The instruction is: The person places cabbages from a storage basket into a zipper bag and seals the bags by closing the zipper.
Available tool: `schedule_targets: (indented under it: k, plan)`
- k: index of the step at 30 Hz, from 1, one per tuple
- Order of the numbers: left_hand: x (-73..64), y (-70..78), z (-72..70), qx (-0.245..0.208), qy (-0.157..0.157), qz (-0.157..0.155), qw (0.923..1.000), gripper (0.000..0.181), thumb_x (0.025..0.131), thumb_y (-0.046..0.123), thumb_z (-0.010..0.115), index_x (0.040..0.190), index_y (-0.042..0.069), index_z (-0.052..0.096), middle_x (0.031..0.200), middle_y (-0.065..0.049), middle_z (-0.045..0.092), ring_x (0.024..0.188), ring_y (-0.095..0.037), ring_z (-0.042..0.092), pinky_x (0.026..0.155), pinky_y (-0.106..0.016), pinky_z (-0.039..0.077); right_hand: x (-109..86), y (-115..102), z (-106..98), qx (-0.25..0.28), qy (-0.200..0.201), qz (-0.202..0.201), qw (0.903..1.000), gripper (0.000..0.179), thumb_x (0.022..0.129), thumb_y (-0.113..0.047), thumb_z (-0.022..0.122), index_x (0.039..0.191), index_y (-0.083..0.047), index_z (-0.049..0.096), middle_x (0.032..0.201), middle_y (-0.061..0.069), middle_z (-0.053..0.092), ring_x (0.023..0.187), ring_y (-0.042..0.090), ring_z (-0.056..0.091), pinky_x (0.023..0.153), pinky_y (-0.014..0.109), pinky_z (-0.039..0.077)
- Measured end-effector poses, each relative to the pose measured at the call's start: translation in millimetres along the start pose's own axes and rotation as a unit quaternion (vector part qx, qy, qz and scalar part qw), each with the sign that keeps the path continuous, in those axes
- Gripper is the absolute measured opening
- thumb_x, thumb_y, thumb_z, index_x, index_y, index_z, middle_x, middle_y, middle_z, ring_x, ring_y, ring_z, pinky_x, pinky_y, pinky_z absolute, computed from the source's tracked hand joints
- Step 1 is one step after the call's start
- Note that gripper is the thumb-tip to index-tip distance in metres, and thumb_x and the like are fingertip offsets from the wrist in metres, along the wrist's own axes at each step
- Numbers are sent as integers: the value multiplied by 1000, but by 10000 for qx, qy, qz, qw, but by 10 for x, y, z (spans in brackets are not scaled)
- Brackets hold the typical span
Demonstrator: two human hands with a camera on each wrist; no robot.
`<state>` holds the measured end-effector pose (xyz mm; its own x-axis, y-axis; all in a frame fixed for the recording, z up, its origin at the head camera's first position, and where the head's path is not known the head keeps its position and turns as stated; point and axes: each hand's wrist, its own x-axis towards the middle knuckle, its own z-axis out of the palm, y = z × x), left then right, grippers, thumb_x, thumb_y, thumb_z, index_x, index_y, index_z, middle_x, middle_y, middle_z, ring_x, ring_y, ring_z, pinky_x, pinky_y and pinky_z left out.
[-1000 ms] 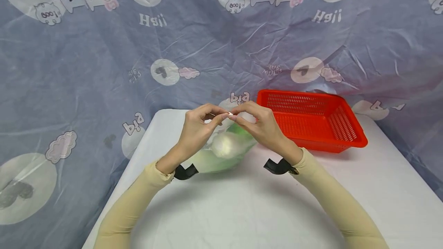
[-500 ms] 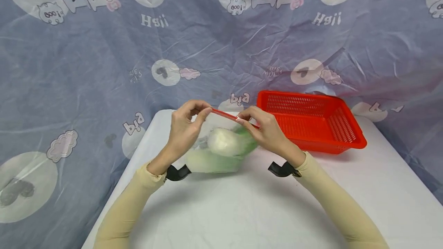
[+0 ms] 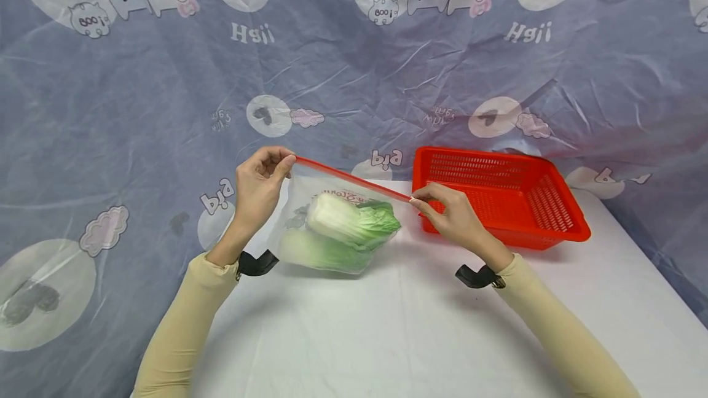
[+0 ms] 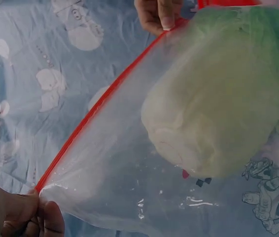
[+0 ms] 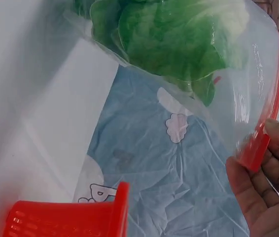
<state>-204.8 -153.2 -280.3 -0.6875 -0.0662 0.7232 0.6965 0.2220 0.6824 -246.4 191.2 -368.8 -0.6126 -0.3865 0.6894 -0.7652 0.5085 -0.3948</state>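
Note:
A clear zip-lock bag (image 3: 306, 184) with a red zip strip (image 3: 354, 179) hangs stretched between both hands. Two pale-stemmed, green-leaved cabbages lie inside; the upper cabbage (image 3: 348, 220) shows clearly, while the lower cabbage (image 3: 318, 252) looks hazy through the plastic. My left hand (image 3: 259, 189) pinches the strip's left end between thumb and fingers. At the other end, my right hand (image 3: 458, 217) pinches the red corner, seen closely in the right wrist view beside the bag's corner (image 5: 254, 152). The strip runs slanting, its left end higher.
A red perforated plastic basket (image 3: 498, 232) stands at the back right of the white-covered table (image 3: 354, 336), just beyond my right hand. A grey-blue printed curtain (image 3: 332, 66) hangs behind the table.
My hands were together at the strip; they have moved apart, left hand leftward and up, right hand rightward and slightly down. The strip now shows at full stretch, with the bag spread below.

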Motion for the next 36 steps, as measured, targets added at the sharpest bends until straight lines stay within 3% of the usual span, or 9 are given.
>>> schedule_targets:
  k: [6,11,16,19,22,26,31,34,36]
  plan:
    - [-28,-47,-106,-48,45,-181,9998,12,88,-5,65,93,-15,62,80,-24,59,62,-23,55,60,-21,48,-91,45,-15,-13,-186,328,9993,15,84,-13,75,97,-19,71,90,-10,70,82,5,66,78,16,53]
    - [-42,-53,-144,-9,0,-236,9997,13,88,-4,65,93,-15,62,81,-24,60,62,-20,57,61,-22,50,-114,60,0,510,-402,949,9934,13,86,-14,73,98,-17,70,83,-3,72,71,12,69,64,19,55]
    - [-21,-46,-178,26,-59,-310,9995,14,89,-3,65,95,-15,62,84,-26,61,63,-19,59,63,-24,52,-58,67,46,1670,-796,2093,9602,17,91,-17,68,104,-6,68,88,13,73,76,15,72,64,25,58]
    - [-10,-39,-226,32,-70,-373,9993,15,89,-2,64,97,-15,62,86,-27,61,65,-21,60,65,-25,53,13,55,101,2105,-968,2409,9425,23,92,-17,66,107,0,67,93,19,72,78,14,72,68,27,58]
    - [12,-48,-289,128,22,-486,9987,17,90,1,65,98,-14,62,86,-24,62,67,-20,62,68,-25,54,119,27,197,2070,-991,2350,9445,22,92,-17,67,106,-1,69,95,17,72,80,12,72,69,23,56]
    - [75,-89,-385,302,266,-608,9973,19,90,3,66,99,-14,63,83,-17,63,66,-15,64,69,-23,55,304,-22,371,1751,-767,2091,9590,18,89,-19,71,102,-8,72,99,10,72,85,17,72,72,19,54]
    - [208,-148,-485,539,628,-357,9959,20,90,4,66,97,-14,63,82,-14,64,65,-13,63,67,-21,53,588,-29,591,1685,-347,2155,9612,21,88,-21,71,104,-8,72,103,11,71,91,24,70,77,20,54]
    - [253,-217,-526,604,635,-26,9961,17,89,3,66,97,-12,64,86,-16,64,68,-13,63,68,-22,53,752,13,720,1921,-184,2565,9471,23,89,-20,70,108,-7,71,108,12,70,94,18,67,83,23,54]
    - [230,-296,-551,760,389,321,9958,13,89,2,66,97,-8,65,90,-16,64,73,-13,62,71,-20,53,834,58,816,2175,-151,2949,9303,24,90,-18,69,110,-5,70,112,12,68,94,13,66,88,25,53]
